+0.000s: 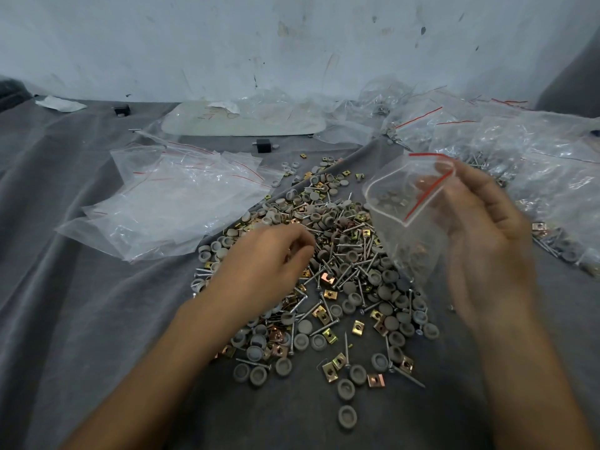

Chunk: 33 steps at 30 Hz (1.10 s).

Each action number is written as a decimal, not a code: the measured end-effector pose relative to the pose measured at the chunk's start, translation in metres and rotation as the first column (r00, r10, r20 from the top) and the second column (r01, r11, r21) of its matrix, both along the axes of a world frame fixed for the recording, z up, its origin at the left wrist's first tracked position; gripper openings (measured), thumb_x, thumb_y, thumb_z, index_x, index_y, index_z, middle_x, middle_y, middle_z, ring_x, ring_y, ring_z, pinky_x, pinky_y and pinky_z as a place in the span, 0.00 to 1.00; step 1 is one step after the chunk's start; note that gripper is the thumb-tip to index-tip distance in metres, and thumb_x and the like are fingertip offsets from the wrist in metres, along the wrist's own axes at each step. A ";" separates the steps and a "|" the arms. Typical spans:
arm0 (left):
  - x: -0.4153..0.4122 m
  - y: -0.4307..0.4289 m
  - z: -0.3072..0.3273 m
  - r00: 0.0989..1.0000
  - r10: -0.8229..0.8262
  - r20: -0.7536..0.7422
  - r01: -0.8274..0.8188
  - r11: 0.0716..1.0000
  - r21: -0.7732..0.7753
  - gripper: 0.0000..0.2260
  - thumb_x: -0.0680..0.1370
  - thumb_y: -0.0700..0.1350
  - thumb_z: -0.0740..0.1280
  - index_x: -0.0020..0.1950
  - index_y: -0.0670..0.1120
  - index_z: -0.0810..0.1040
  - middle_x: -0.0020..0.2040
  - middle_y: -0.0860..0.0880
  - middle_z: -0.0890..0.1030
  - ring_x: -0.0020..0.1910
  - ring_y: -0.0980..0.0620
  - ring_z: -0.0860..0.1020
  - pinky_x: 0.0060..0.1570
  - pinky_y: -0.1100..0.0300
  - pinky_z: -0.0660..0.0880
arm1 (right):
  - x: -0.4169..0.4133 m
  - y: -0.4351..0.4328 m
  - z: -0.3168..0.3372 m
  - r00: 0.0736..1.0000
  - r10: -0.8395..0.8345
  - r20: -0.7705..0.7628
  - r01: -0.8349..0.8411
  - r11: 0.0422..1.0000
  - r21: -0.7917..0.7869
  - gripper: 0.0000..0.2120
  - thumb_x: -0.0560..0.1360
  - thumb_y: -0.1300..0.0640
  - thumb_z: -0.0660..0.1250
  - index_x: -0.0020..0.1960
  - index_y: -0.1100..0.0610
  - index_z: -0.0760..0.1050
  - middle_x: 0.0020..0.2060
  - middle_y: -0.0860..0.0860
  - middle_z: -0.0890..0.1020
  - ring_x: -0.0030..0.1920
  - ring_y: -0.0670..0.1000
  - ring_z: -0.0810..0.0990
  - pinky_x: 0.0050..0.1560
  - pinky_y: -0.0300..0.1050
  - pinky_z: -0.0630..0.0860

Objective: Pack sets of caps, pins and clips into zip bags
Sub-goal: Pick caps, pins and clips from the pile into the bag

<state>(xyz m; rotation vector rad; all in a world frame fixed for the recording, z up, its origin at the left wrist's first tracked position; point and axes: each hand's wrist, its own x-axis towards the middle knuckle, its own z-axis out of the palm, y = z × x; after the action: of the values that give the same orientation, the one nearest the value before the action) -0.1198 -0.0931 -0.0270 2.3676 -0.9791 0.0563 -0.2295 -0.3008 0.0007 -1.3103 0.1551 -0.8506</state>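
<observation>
The right hand (483, 228), blurred, pinches 1 clear zip bag (406, 203) at its red-lined mouth, fingers curled on the rim, and holds it above the pile's right edge; the left hand (269, 254) lies on the pile (341, 287) of grey caps, pins and brass clips, fingertips bunched narrow, on a part or not I cannot tell; empty bags (181, 203) lie just left of the pile; filled bags (519, 151) crowd the far right; bare grey cloth (81, 303) spreads at near left, ending at the wall (292, 43).

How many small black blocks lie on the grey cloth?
2. One black block lies far left near the wall; the other in front of the white board. The bags could hide more.
</observation>
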 end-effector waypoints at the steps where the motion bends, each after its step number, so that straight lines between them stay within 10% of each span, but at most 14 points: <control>1: -0.001 0.000 -0.001 1.000 -0.020 0.011 0.020 0.999 0.044 0.05 0.81 0.53 0.66 0.55 0.56 0.80 0.46 0.61 0.79 0.45 0.61 0.74 0.44 0.59 0.71 | 0.000 0.000 0.001 0.999 0.002 0.032 -0.003 0.999 0.040 0.07 0.79 0.57 0.68 0.54 0.51 0.83 0.50 0.51 0.86 0.53 0.49 0.85 0.53 0.44 0.81; 7: -0.005 -0.003 -0.008 0.995 -0.086 0.042 0.080 0.988 0.132 0.10 0.80 0.56 0.66 0.60 0.57 0.78 0.52 0.59 0.77 0.55 0.57 0.72 0.59 0.58 0.69 | 0.000 0.001 0.006 0.997 0.025 0.067 -0.030 0.997 0.066 0.09 0.76 0.55 0.68 0.56 0.52 0.81 0.52 0.54 0.85 0.57 0.55 0.82 0.60 0.48 0.79; 16: -0.005 -0.002 -0.006 0.988 -0.156 0.002 0.152 0.969 0.193 0.11 0.79 0.55 0.68 0.62 0.59 0.77 0.54 0.56 0.75 0.57 0.55 0.69 0.58 0.56 0.67 | 0.005 0.004 -0.009 0.999 -0.038 -0.029 0.016 0.837 -0.547 0.15 0.85 0.55 0.59 0.64 0.36 0.73 0.51 0.57 0.81 0.49 0.61 0.81 0.49 0.41 0.76; 21: -0.007 -0.004 -0.009 0.986 -0.163 0.043 0.147 0.954 0.260 0.18 0.79 0.63 0.65 0.66 0.60 0.74 0.55 0.57 0.73 0.57 0.55 0.68 0.61 0.55 0.67 | 0.007 0.004 -0.010 0.996 -0.067 -0.054 0.026 0.836 -0.548 0.14 0.85 0.58 0.59 0.58 0.40 0.76 0.53 0.40 0.82 0.57 0.43 0.80 0.55 0.31 0.73; 28: -0.018 -0.011 -0.016 0.987 -0.103 0.125 0.074 0.973 0.220 0.20 0.76 0.70 0.62 0.60 0.58 0.74 0.54 0.58 0.73 0.56 0.56 0.68 0.61 0.57 0.65 | 0.005 0.008 -0.008 0.994 -0.071 -0.084 0.016 0.846 -0.533 0.12 0.84 0.55 0.59 0.57 0.40 0.77 0.49 0.45 0.82 0.44 0.44 0.77 0.48 0.28 0.72; 33: -0.017 -0.011 -0.015 0.983 -0.109 0.149 0.073 0.971 0.228 0.13 0.80 0.62 0.63 0.56 0.56 0.76 0.48 0.58 0.72 0.52 0.55 0.70 0.58 0.56 0.67 | 0.003 0.011 -0.007 0.991 -0.059 -0.123 -0.011 0.864 -0.503 0.11 0.83 0.55 0.60 0.58 0.43 0.78 0.52 0.38 0.82 0.56 0.39 0.80 0.55 0.29 0.72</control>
<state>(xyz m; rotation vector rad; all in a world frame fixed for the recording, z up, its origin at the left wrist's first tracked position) -0.1370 -0.1039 -0.0419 2.5481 -1.2271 0.1084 -0.2263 -0.2901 -0.0060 -1.8650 0.0537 -0.8548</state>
